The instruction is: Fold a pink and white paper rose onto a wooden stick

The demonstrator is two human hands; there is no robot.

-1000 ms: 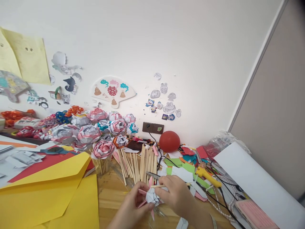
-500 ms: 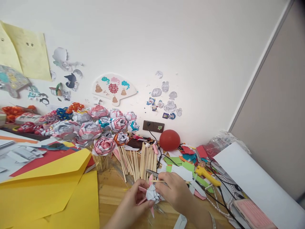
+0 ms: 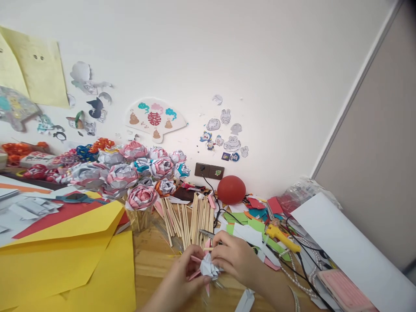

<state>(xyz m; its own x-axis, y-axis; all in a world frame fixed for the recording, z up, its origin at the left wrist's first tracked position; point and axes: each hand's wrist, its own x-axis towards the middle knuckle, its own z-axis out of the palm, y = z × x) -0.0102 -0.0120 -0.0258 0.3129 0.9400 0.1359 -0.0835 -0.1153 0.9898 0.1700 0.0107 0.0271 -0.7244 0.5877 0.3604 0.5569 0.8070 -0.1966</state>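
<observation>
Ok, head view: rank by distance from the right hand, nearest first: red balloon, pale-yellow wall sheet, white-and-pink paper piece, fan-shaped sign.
From the right hand:
1. White-and-pink paper piece: between both hands.
2. Red balloon: beyond the hand, near the wall.
3. Fan-shaped sign: on the wall, left.
4. Pale-yellow wall sheet: far left.

You wear a slim, silvery bracelet [image 3: 296, 299] around your right wrist; your left hand [image 3: 190, 269], right hand [image 3: 234, 258] and forearms [image 3: 169, 291] are bare.
</observation>
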